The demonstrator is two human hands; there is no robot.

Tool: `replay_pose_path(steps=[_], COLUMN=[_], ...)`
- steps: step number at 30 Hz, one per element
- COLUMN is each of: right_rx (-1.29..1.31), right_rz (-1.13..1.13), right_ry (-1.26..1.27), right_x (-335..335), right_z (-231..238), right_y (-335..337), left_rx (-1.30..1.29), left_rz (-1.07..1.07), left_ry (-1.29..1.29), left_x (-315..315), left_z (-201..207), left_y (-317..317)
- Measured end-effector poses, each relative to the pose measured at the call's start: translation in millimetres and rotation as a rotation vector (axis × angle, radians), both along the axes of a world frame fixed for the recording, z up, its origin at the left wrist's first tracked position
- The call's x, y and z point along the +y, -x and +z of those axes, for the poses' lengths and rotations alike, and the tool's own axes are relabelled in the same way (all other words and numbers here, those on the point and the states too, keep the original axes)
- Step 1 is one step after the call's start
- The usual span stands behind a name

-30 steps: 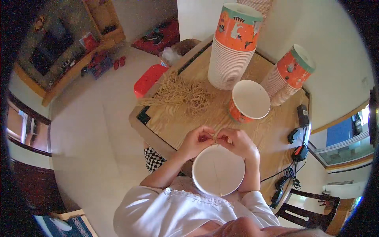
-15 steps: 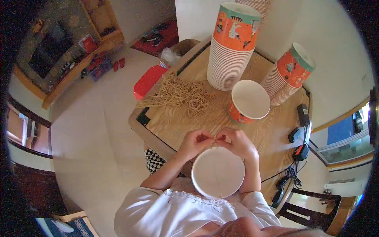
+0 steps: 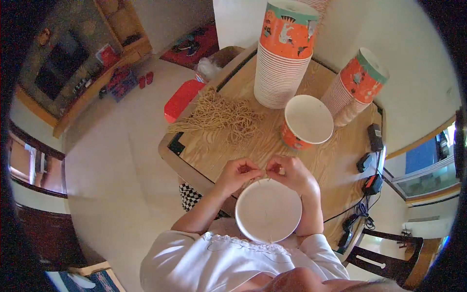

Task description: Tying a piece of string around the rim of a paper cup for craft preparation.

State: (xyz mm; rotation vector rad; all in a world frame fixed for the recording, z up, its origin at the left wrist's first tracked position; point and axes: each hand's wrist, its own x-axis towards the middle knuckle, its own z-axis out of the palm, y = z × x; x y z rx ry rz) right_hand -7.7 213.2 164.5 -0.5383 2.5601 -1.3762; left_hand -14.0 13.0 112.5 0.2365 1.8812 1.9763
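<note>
A paper bucket [image 3: 250,216], white inside, rests at my lap by the table's near edge with its opening toward me. At its far rim, my left hand [image 3: 237,175] is closed, thumb and forefinger pinched on a thin strand of twine. My right hand [image 3: 290,175] pinches the strand too, its fingertips a small gap from the left ones. A short bit of twine shows below the fingertips, and a fine line runs down across the bucket. Past my hands lies a loose heap of tan twine [image 3: 226,117]. One orange paper bucket [image 3: 307,121] stands upright beyond my right hand.
A tall stack of paper buckets [image 3: 281,73] and a second stack [image 3: 357,80] stand at the back of the wooden table [image 3: 214,163]. Black adapters [image 3: 374,136] and cables line the right edge. A red stool [image 3: 182,100] is beyond the left edge; a dark chair [image 3: 384,263] stands lower right.
My fingertips have drawn slightly apart; they were touching over the bucket's far rim before. The bucket at my lap stays nearly in place.
</note>
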Motion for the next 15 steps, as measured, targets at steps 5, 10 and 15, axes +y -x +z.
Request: replay_pose_path(steps=[5, 10, 15], right_rx=[0.085, 0.093, 0.062], right_rz=[0.015, 0.029, 0.011], right_ry=[-0.024, -0.006, -0.040], right_x=[3, 1, 0], right_z=[-6, -6, 1], right_y=[2, 3, 2], left_rx=[-0.006, 0.049, 0.251], left_rz=[-0.009, -0.028, -0.001], left_ry=[0.002, 0.083, 0.259], left_x=[2, 5, 4], left_z=[2, 15, 11], left_y=[1, 0, -1])
